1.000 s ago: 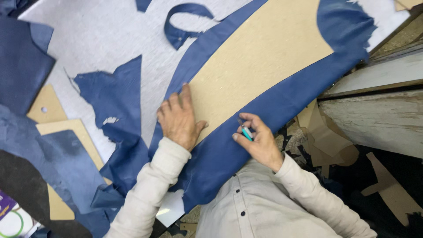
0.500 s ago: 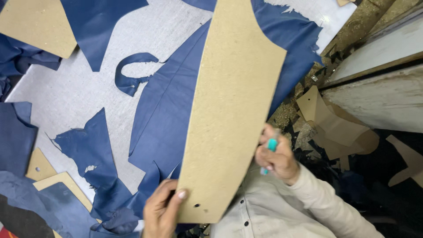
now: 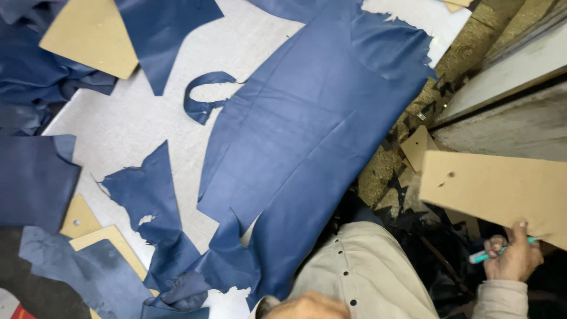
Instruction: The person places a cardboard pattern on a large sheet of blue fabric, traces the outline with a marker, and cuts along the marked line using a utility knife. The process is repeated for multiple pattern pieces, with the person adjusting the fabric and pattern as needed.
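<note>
Your right hand is off to your right, past the table edge, thumb pinched on the lower edge of the template while the other fingers curl around a teal pen. So that hand is closed on both at once. Your left hand is out of view; I cannot tell what it is doing.

The template is a flat tan board with two small holes near its left end. It looks stiff and light, yet held by one edge it is likely to swing or flex, so a grip nearer the middle of its long side should steady it.

The leather lies spread across the grey table, unweighted. It looks soft and limp, creased in places, and will probably sag and fold if lifted by a corner. Loose blue offcuts and a curled strip lie just beside it, with more tan boards at the table's edges.
</note>
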